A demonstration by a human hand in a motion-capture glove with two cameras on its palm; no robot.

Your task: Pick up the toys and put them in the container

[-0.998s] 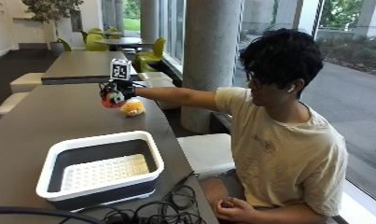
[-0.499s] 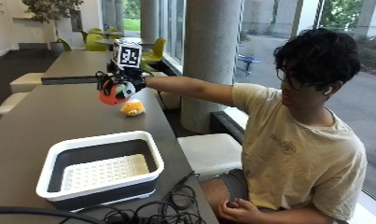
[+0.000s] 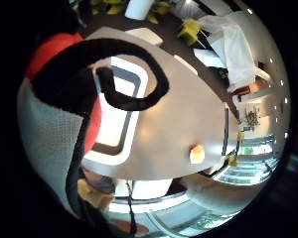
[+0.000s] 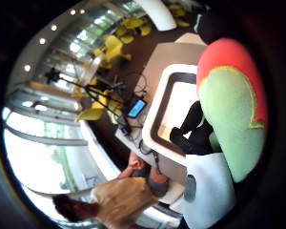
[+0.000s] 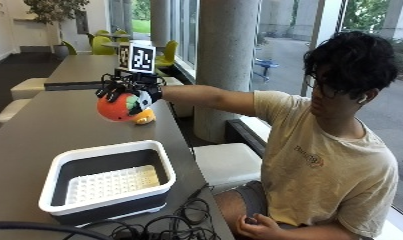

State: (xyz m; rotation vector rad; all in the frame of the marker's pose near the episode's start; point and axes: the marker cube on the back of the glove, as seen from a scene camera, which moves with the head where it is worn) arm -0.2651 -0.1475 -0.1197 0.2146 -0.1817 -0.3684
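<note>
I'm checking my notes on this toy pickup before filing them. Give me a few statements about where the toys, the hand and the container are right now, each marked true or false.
1. The gloved right hand holds a red and green plush toy above the table. True.
2. The container already has a toy in it. False: only its white perforated insert shows inside.
3. An orange toy lies on the table beside the raised hand. True.
4. The container is round and black all over. False: it is rectangular, with a white rim and dark walls.
5. The person's bare hand steadies the container. False: it rests at the person's lap, away from the container.
</note>
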